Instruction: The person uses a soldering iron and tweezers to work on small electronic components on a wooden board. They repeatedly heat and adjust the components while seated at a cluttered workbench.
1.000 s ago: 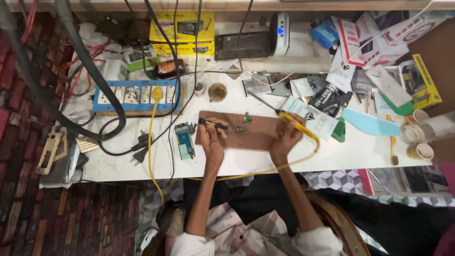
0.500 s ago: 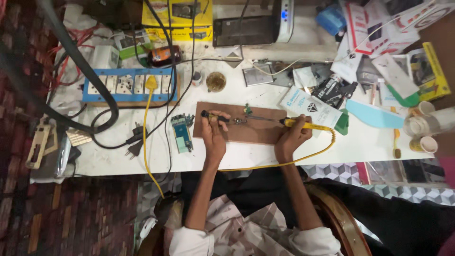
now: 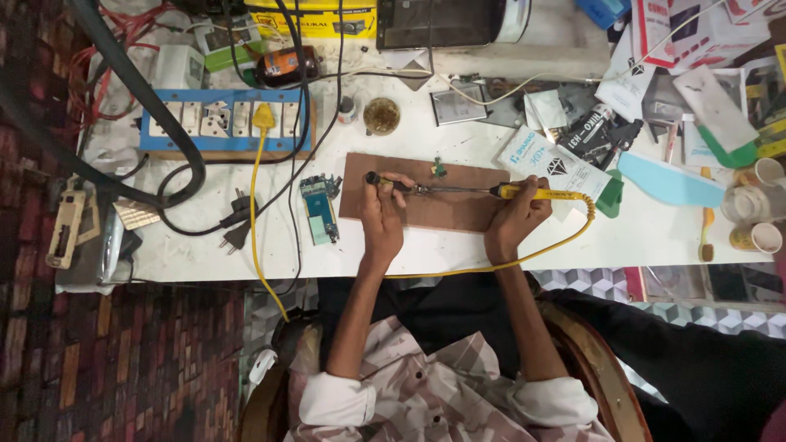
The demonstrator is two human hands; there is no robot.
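**Hot tip close to bare fingers on a crowded bench**

Near the middle of the frame, the right hand point(image 3: 514, 223) was clamped round the yellow soldering iron point(image 3: 536, 194), its metal shaft reaching left across the brown wooden board point(image 3: 458, 211). The left hand point(image 3: 382, 214) pinched a small dark-ended part point(image 3: 375, 178) at the board's upper left corner, fingers closed, right where the tip arrived. A slip could have burned those fingers. The yellow cord point(image 3: 524, 255) looped off the white table's point(image 3: 655, 233) lower edge and could have snagged on an arm. The small green circuit board point(image 3: 318, 209) lay just left of the board, within reach of a stray tip.
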